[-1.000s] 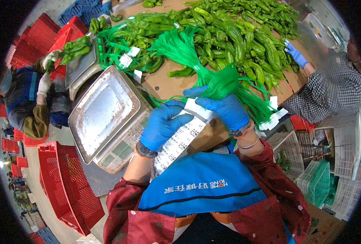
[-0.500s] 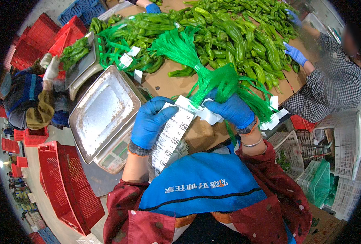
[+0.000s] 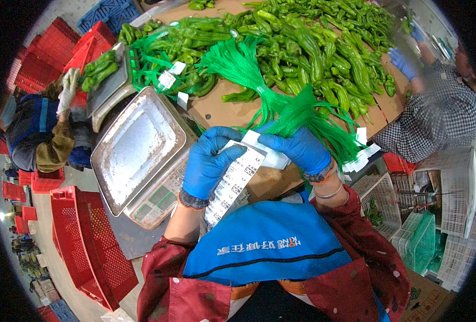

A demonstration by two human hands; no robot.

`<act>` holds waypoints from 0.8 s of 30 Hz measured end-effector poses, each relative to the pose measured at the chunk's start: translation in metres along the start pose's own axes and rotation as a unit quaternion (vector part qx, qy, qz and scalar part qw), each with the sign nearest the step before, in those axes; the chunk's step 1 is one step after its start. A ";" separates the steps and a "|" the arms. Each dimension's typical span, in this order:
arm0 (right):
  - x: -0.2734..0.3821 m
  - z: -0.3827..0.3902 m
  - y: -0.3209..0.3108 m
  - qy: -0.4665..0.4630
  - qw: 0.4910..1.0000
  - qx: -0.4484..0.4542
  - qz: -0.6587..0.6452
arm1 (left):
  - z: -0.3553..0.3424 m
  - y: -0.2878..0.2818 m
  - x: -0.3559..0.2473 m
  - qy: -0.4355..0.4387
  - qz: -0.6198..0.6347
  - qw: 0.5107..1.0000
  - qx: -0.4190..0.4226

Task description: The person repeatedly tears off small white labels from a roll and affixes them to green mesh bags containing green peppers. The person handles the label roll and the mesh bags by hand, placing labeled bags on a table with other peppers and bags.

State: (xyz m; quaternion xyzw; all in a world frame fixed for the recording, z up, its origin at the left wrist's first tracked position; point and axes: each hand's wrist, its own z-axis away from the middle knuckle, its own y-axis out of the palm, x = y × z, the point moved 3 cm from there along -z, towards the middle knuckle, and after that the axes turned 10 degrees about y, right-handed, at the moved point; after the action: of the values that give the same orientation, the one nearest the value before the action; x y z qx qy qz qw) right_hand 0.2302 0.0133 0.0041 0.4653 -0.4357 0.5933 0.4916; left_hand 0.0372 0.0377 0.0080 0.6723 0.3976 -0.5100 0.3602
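My left hand [image 3: 208, 161], in a blue glove, pinches the upper end of a strip of printed white labels [image 3: 230, 185] that hangs down toward my apron. Close beside it, my right hand [image 3: 299, 147], gloved alike, is closed on white tags [image 3: 272, 155] at the end of a green mesh bag [image 3: 297, 110]. Both hands nearly meet over the tags. More green mesh bags [image 3: 238, 59] lie in a bundle just beyond, gathered at the middle, with white tags [image 3: 364, 155] fanned out to the right.
Green peppers [image 3: 313, 48] are heaped across the table [image 3: 222, 110]. A worn metal scale [image 3: 138, 150] stands at my left, a second scale [image 3: 109, 86] behind it. Red crates [image 3: 90, 236] sit at lower left, white crates [image 3: 412, 231] at right. Co-workers [image 3: 436, 107] stand on both sides.
Both my hands have shifted slightly, the left one rightward with the label strip, nearer the tags. The co-worker at right has drawn a hand back from the peppers; the far blue-gloved hand is gone.
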 end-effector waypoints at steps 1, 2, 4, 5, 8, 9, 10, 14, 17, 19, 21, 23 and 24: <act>-0.002 -0.001 0.000 0.005 1.000 -0.016 0.016 | 0.000 0.000 0.001 -0.005 0.011 1.000 0.001; -0.003 -0.001 0.001 0.010 0.999 -0.033 0.033 | 0.000 0.001 0.001 0.013 -0.006 1.000 0.011; -0.005 -0.002 0.002 -0.003 0.997 -0.052 0.054 | -0.002 0.002 0.001 0.053 -0.041 0.997 0.032; -0.005 -0.002 0.003 -0.020 0.997 -0.055 0.059 | -0.003 0.001 0.000 0.067 -0.052 0.996 0.031; -0.004 0.000 0.001 -0.044 0.993 -0.091 0.058 | -0.002 -0.003 -0.002 0.086 -0.092 0.992 0.030; -0.004 0.000 0.000 -0.056 0.991 -0.107 0.060 | -0.001 -0.007 -0.004 0.077 -0.110 0.990 0.032; -0.005 0.000 -0.003 -0.030 0.993 -0.114 0.025 | 0.000 -0.010 -0.007 0.068 -0.127 0.989 0.034; -0.006 -0.002 -0.009 0.002 0.993 -0.116 0.003 | 0.007 -0.021 -0.007 -0.116 -0.018 0.993 0.030; -0.004 -0.003 -0.007 -0.018 0.994 -0.105 0.021 | 0.006 -0.020 -0.011 -0.103 -0.017 0.994 0.026; -0.002 -0.002 -0.003 -0.033 0.995 -0.091 0.024 | 0.007 -0.020 -0.012 -0.118 -0.013 0.993 0.021; -0.002 -0.001 -0.003 -0.014 0.995 -0.095 0.026 | 0.008 -0.017 -0.012 -0.124 0.006 0.992 0.003; -0.001 -0.001 -0.001 -0.018 0.996 -0.089 0.025 | 0.008 -0.011 -0.010 -0.096 -0.076 0.992 0.019; -0.001 -0.001 0.000 -0.029 0.996 -0.083 0.022 | 0.008 -0.009 -0.007 -0.108 -0.127 0.986 0.022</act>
State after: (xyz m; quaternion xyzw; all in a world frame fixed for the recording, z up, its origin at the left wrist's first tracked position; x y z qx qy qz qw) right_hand 0.2300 0.0144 0.0027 0.4300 -0.5074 0.5521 0.5028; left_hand 0.0246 0.0330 0.0127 0.5652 0.4272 -0.6298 0.3185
